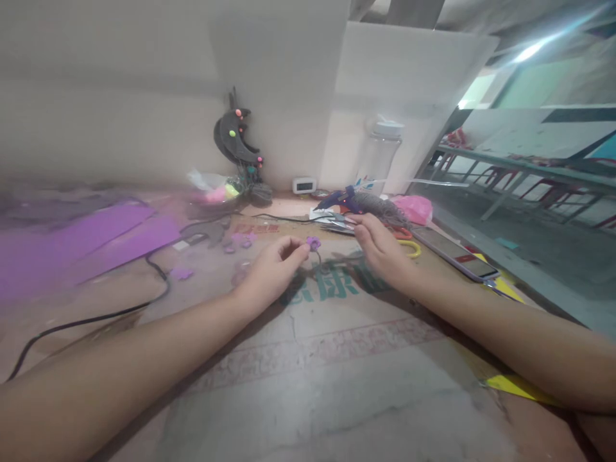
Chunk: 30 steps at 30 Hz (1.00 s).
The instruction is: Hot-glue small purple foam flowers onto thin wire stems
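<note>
My left hand (276,266) pinches a small purple flower (314,243) between thumb and fingertips, above the printed work surface. A thin stem (318,258) hangs below the flower. To the right, my right hand (382,250) is stretched forward, its fingertips at a silver metal tool (337,222) that I cannot identify; whether they touch it is unclear. Just behind those fingers lies a dark blue glue gun (349,199). Scissors with a yellow handle (410,248) lie partly behind my right hand. Several purple cut-outs (239,242) rest left of my left hand.
Purple sheets (110,247) lie at the left, with a black cable (96,316) winding past them. A decorated dark crescent (237,138), a small white display (305,186) and a clear bottle (378,154) stand at the back. A phone (455,253) lies on the right.
</note>
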{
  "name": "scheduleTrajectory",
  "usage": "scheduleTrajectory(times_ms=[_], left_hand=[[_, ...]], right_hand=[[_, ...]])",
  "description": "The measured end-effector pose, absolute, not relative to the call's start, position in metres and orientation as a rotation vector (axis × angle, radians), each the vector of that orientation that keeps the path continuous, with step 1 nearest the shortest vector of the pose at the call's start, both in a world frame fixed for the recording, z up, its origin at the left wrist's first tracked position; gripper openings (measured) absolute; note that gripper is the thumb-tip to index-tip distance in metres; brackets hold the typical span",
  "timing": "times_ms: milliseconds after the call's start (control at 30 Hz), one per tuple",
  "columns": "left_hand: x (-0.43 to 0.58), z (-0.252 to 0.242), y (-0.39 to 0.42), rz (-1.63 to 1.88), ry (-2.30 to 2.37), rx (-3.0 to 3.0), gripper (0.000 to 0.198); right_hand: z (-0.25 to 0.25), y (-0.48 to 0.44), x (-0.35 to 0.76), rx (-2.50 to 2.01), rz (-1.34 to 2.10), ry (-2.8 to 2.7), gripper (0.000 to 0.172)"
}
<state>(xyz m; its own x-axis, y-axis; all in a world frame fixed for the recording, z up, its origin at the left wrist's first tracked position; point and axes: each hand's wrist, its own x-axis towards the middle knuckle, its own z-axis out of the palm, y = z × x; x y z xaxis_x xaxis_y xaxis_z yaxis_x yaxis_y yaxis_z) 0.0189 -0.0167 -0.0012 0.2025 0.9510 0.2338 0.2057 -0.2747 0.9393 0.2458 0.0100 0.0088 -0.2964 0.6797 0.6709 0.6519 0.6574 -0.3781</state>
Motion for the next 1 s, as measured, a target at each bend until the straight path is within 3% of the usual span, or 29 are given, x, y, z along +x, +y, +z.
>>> scheduleTrajectory(times_ms=[333, 667, 1000], left_hand=[[0.0189, -0.0029, -0.0132, 1.176, 1.068, 1.595, 0.025], [0.0186, -0.0050, -0.0116, 1.160, 1.073, 1.588, 0.029], [0.0178, -0.0052, -0.0100, 1.175, 1.101, 1.552, 0.030]], right_hand=[[0.0009, 0.0027, 0.2481, -0.970, -0.153, -2.154, 0.025], [0.0032, 0.0043, 0.2435, -0.942, -0.407, -2.266, 0.043], [0.0012, 0.0018, 0.2411, -0.875, -0.717, -2.236, 0.035]])
